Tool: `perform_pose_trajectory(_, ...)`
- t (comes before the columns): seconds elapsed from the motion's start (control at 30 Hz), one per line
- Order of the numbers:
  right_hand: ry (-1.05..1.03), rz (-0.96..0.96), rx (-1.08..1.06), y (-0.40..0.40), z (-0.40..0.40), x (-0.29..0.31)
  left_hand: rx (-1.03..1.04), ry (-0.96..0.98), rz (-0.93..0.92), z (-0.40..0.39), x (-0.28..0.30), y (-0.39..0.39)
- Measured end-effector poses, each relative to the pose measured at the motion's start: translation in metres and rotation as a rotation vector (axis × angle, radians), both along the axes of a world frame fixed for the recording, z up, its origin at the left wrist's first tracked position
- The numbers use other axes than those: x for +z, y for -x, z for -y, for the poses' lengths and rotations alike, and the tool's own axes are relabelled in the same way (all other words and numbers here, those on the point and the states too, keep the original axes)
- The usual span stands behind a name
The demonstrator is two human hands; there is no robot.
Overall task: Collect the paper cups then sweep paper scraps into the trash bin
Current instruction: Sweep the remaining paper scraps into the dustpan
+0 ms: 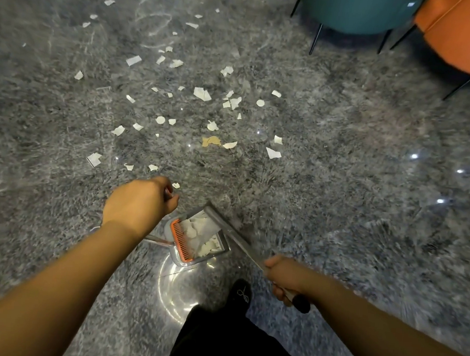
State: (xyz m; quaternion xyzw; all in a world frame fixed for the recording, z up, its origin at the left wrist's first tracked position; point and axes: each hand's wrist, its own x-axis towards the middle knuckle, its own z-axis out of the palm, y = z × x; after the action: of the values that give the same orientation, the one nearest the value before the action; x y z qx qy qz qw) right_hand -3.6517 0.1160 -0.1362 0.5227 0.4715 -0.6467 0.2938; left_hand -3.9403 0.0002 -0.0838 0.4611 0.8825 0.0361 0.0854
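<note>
Scraps (202, 94): white torn paper, one tan piece, scattered over the grey floor (354, 158), lying mostly far and left of centre, from just beyond the left hand out toward the far left corner. A batch already sits in the dustpan (196, 237), near centre, mouth facing far-right, orange comb along its left wall. No cups in view; judged already collected, so the sweeping step is in hand. Broom (232, 233): grey handle runs on a diagonal from the right hand (285, 276) up-left to the far edge of the pan; head blurred, cannot tell where the bristles lie. Right fingers curled round the handle near its black end cap. Left hand (140, 204) is just left of the pan, fingers curled round something thin, probably the pan's upright handle; grip partly hidden, not certain. Key relation: the loose scraps lie on the far side of the pan, beyond both hands, nearest one (175, 185) just past the left fingers. Judgement: broom must reach past the pan and draw toward the near side, pan mouth turned to face the scatter. Teal chair (359, 11) and orange chair (461, 32) far right, well apart from the scraps. Bin not in view.
</note>
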Motion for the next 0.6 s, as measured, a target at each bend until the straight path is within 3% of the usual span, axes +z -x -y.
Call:
perform_pose_trajectory(0.23,0.074,0.011,-0.175,0.018,0.027,0.02,0.05,-0.038,0.066,0.034,0.003,0.009)
perform_pose_trajectory(0.6,-0.078,-0.088,-0.221,0.054,0.049,0.04,0.468,-0.207,0.121,0.143,0.013,0.047)
